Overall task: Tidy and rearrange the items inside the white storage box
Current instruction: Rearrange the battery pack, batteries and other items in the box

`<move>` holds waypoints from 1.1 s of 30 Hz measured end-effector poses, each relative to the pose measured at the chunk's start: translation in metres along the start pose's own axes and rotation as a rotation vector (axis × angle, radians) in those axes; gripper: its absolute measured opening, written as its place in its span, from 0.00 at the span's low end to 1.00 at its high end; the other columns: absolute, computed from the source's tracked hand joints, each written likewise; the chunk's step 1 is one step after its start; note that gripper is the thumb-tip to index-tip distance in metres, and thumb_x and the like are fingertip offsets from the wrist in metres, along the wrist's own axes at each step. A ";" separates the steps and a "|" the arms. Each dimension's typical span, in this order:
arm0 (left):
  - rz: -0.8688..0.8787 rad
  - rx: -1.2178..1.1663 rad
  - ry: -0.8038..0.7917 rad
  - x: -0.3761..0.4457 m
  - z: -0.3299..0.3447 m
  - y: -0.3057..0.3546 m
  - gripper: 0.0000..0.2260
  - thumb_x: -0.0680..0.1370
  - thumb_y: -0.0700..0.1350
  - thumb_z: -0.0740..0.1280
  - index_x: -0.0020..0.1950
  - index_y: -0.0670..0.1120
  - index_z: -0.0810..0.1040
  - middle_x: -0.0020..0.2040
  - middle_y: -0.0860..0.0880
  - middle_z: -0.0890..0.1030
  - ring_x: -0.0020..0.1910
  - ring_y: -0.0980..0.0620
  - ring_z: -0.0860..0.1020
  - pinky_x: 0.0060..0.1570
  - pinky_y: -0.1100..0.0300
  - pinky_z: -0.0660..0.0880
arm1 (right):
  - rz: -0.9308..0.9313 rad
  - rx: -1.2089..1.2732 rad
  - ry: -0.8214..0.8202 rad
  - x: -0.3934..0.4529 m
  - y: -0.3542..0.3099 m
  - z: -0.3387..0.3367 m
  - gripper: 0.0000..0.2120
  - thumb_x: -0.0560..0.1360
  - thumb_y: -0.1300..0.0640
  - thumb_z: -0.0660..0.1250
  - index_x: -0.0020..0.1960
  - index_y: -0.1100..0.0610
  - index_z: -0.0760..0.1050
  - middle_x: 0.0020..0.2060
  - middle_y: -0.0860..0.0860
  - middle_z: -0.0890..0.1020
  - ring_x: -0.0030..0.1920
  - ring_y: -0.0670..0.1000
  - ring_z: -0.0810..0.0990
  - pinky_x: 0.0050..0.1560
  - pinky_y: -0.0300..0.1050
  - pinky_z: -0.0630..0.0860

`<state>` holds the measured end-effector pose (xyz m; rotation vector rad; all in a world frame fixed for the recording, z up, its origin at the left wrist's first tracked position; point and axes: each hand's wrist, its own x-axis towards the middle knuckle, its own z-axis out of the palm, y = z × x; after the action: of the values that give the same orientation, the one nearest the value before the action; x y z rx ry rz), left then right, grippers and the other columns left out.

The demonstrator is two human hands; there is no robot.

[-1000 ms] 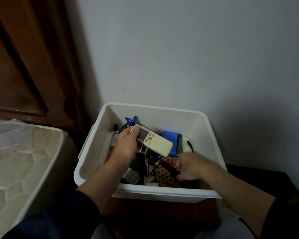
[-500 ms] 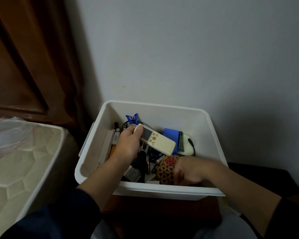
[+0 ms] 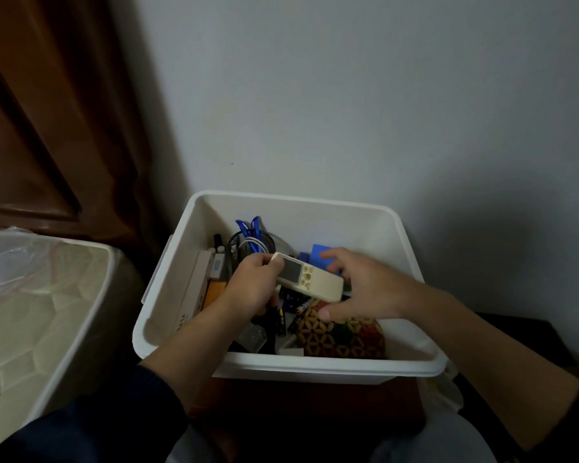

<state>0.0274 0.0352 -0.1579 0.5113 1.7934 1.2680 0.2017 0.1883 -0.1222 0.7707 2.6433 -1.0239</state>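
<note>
cream plastic marks the remote control (image 3: 306,278), which we see held above the clutter inside the white storage box (image 3: 331,365), its long axis running from upper left down to lower right. the left hand (image 3: 253,284) grips the screen end, fingers (image 3: 264,260) curled round it and thumb on top. the right hand (image 3: 371,285) is at the free lower-right end, fingers spread and straight over a blue block (image 3: 320,255), thumb just below the remote's end; we cannot tell whether it touches the remote. we judge the right hand the nearer to receive or steady that end. below lies a patterned pouch (image 3: 341,335) against the near wall, with batteries (image 3: 283,320) beside it and a mesh pen holder (image 3: 248,243) toward the far left corner. both forearms reach in over the near rim.
</note>
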 end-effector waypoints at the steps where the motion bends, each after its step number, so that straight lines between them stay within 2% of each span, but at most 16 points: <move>1: -0.015 0.002 -0.037 0.000 0.003 0.002 0.12 0.87 0.52 0.59 0.60 0.47 0.78 0.39 0.47 0.80 0.25 0.55 0.74 0.20 0.63 0.65 | -0.056 0.037 0.029 0.003 -0.002 0.002 0.47 0.62 0.36 0.81 0.76 0.38 0.65 0.63 0.34 0.76 0.64 0.39 0.76 0.63 0.40 0.74; 4: -0.076 0.029 -0.144 0.003 0.012 0.009 0.12 0.86 0.51 0.60 0.60 0.47 0.79 0.40 0.42 0.80 0.25 0.53 0.73 0.21 0.63 0.64 | -0.108 0.025 0.103 0.010 -0.002 0.008 0.29 0.67 0.42 0.81 0.64 0.37 0.75 0.54 0.35 0.81 0.54 0.34 0.79 0.51 0.34 0.74; 7: -0.108 0.204 -0.281 0.006 0.014 0.012 0.10 0.85 0.49 0.62 0.57 0.48 0.81 0.34 0.47 0.79 0.23 0.55 0.73 0.21 0.65 0.65 | -0.039 -0.050 0.057 0.007 0.003 0.009 0.21 0.66 0.46 0.82 0.56 0.41 0.79 0.47 0.39 0.83 0.46 0.38 0.81 0.42 0.35 0.75; 9: -0.063 0.440 -0.396 0.006 0.015 0.009 0.06 0.83 0.47 0.65 0.53 0.51 0.83 0.34 0.46 0.78 0.24 0.55 0.71 0.23 0.64 0.65 | 0.015 -0.188 -0.053 0.003 0.004 0.013 0.21 0.64 0.46 0.82 0.55 0.42 0.80 0.47 0.41 0.82 0.46 0.41 0.81 0.45 0.41 0.80; 11: -0.003 0.603 -0.478 0.004 0.019 0.005 0.04 0.81 0.47 0.69 0.53 0.54 0.83 0.38 0.48 0.81 0.27 0.56 0.73 0.28 0.63 0.70 | 0.074 -0.252 -0.165 -0.003 0.003 0.020 0.20 0.64 0.48 0.82 0.54 0.42 0.80 0.47 0.42 0.82 0.46 0.42 0.82 0.48 0.46 0.84; 14: 0.061 0.722 -0.516 0.003 0.029 -0.001 0.02 0.80 0.48 0.72 0.50 0.55 0.84 0.45 0.55 0.84 0.41 0.59 0.81 0.41 0.63 0.78 | 0.131 -0.272 -0.245 -0.008 0.007 0.030 0.17 0.69 0.54 0.79 0.54 0.43 0.80 0.47 0.43 0.82 0.45 0.45 0.82 0.46 0.46 0.83; 16: 0.089 0.791 -0.509 0.002 0.033 -0.003 0.04 0.80 0.49 0.72 0.53 0.54 0.85 0.47 0.57 0.83 0.48 0.57 0.82 0.47 0.63 0.78 | 0.143 -0.295 -0.252 -0.009 0.012 0.035 0.17 0.74 0.61 0.74 0.56 0.43 0.77 0.48 0.44 0.81 0.46 0.47 0.80 0.42 0.44 0.79; 18: 0.097 0.820 -0.534 0.003 0.035 -0.004 0.09 0.79 0.48 0.73 0.60 0.51 0.85 0.48 0.57 0.82 0.50 0.57 0.81 0.48 0.64 0.76 | 0.155 -0.320 -0.256 -0.008 0.014 0.036 0.17 0.75 0.62 0.72 0.56 0.43 0.74 0.49 0.45 0.80 0.46 0.47 0.79 0.40 0.42 0.75; 21: 0.083 0.808 -0.592 0.002 0.034 -0.005 0.13 0.80 0.45 0.73 0.64 0.50 0.84 0.46 0.59 0.80 0.46 0.57 0.81 0.41 0.65 0.76 | 0.204 -0.298 -0.289 -0.007 0.015 0.033 0.19 0.75 0.64 0.72 0.59 0.44 0.77 0.52 0.45 0.81 0.50 0.48 0.80 0.47 0.43 0.79; 23: 0.065 0.778 -0.604 0.003 0.031 -0.005 0.13 0.80 0.46 0.72 0.64 0.51 0.84 0.48 0.58 0.81 0.45 0.56 0.82 0.40 0.64 0.79 | 0.246 -0.250 -0.312 -0.008 0.013 0.031 0.17 0.73 0.56 0.77 0.58 0.43 0.79 0.51 0.44 0.82 0.50 0.47 0.82 0.53 0.47 0.82; 26: 0.054 0.759 -0.587 0.003 0.026 -0.006 0.11 0.79 0.48 0.73 0.62 0.53 0.86 0.47 0.58 0.83 0.43 0.60 0.81 0.41 0.65 0.77 | 0.269 -0.230 -0.189 -0.005 0.009 0.027 0.16 0.71 0.38 0.78 0.53 0.45 0.82 0.47 0.42 0.83 0.47 0.45 0.82 0.52 0.47 0.82; 28: 0.051 0.784 -0.523 0.005 0.025 -0.006 0.11 0.80 0.45 0.71 0.60 0.53 0.86 0.52 0.54 0.85 0.50 0.55 0.83 0.49 0.60 0.79 | 0.255 -0.190 0.055 0.004 0.005 0.022 0.13 0.74 0.39 0.75 0.50 0.46 0.80 0.46 0.43 0.83 0.45 0.46 0.82 0.50 0.48 0.81; 29: 0.057 0.814 -0.471 0.006 0.025 -0.006 0.11 0.80 0.43 0.69 0.60 0.52 0.86 0.55 0.51 0.86 0.53 0.51 0.83 0.55 0.56 0.80 | 0.252 -0.182 0.171 0.011 0.004 0.019 0.12 0.75 0.41 0.74 0.52 0.47 0.79 0.49 0.44 0.82 0.47 0.47 0.81 0.50 0.49 0.81; 30: 0.068 0.848 -0.408 0.007 0.023 -0.006 0.12 0.81 0.42 0.67 0.60 0.53 0.86 0.58 0.50 0.85 0.55 0.50 0.82 0.58 0.54 0.80 | 0.243 -0.196 0.244 0.019 0.002 0.016 0.15 0.75 0.43 0.74 0.57 0.48 0.77 0.54 0.45 0.79 0.50 0.48 0.80 0.50 0.48 0.79; 31: 0.079 0.879 -0.343 0.007 0.021 -0.006 0.12 0.81 0.42 0.66 0.60 0.53 0.85 0.59 0.50 0.84 0.57 0.49 0.81 0.60 0.52 0.80 | 0.235 -0.236 0.255 0.029 0.000 0.013 0.23 0.74 0.44 0.75 0.65 0.48 0.74 0.59 0.46 0.76 0.55 0.49 0.77 0.52 0.48 0.77; 33: 0.084 0.916 -0.237 0.008 0.016 -0.006 0.11 0.81 0.44 0.65 0.60 0.53 0.82 0.60 0.50 0.82 0.58 0.48 0.80 0.61 0.49 0.79 | 0.216 -0.363 0.151 0.049 -0.003 0.008 0.40 0.70 0.44 0.77 0.76 0.49 0.64 0.68 0.48 0.69 0.67 0.53 0.71 0.63 0.50 0.74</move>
<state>0.0368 0.0477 -0.1686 1.1861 2.0846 0.3334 0.1591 0.2001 -0.1443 1.0491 2.6786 -0.4290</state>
